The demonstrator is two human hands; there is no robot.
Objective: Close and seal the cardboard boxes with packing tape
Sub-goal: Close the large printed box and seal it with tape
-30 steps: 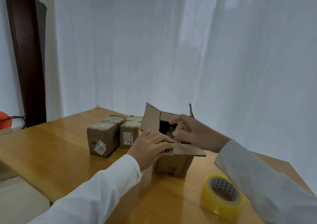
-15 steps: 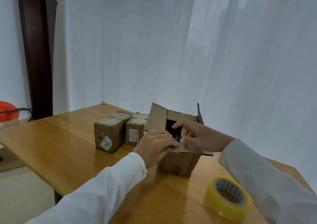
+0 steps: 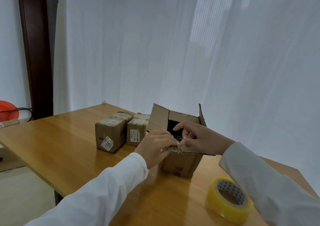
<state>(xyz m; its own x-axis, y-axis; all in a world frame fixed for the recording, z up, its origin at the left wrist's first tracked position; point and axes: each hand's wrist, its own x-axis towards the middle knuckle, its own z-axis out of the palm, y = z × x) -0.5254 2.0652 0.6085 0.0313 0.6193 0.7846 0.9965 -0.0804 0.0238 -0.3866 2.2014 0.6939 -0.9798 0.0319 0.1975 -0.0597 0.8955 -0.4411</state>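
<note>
Corrugated brown cardboard box [image 3: 180,163] — light, stiff, likely crushable at its edges — has its near flap [image 3: 190,150] pinched by left hand [image 3: 155,146] and right hand [image 3: 199,137], best held near the crease.

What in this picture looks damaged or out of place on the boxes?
The open box looks worn: the near flap, which both the left hand and the right hand pinch, has a ragged, frayed edge. The two small boxes behind it are already taped, with wrinkled tape. The tape roll lies unused.
</note>
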